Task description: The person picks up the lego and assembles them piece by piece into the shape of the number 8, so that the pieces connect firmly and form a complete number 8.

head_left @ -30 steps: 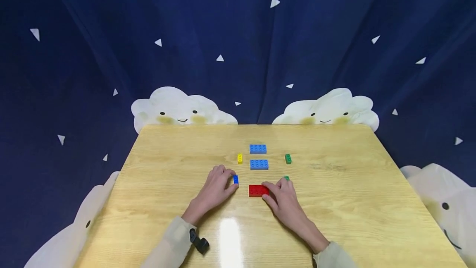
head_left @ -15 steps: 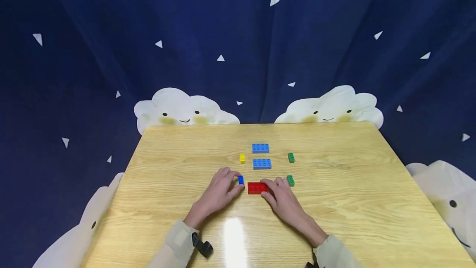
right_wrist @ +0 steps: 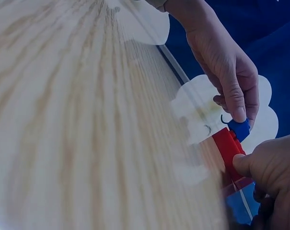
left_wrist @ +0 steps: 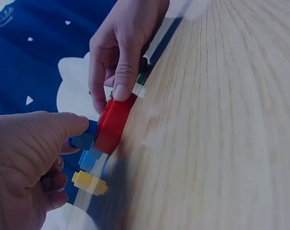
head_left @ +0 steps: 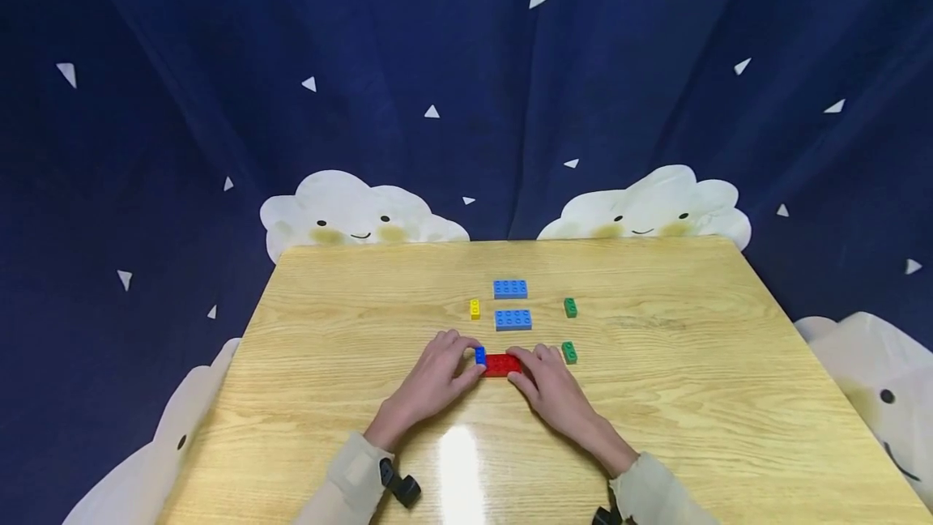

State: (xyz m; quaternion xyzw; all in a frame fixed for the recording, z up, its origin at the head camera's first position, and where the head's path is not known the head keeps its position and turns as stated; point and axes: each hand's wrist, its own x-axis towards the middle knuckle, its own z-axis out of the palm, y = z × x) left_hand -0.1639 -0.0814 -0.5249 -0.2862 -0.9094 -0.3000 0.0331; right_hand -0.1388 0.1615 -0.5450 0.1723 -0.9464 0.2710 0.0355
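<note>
Carefully, a person's left hand at nine o'clock pinched a small blue brick at the left end of a red brick, whose right end the right hand gripped from four o'clock. The gap visible a moment earlier had closed, suggesting the pair were being joined; I couldn't tell whether the studs had locked. Beyond, on the wooden table, lay a yellow brick at eleven, two larger blue bricks near twelve and green bricks at two and three.
</note>
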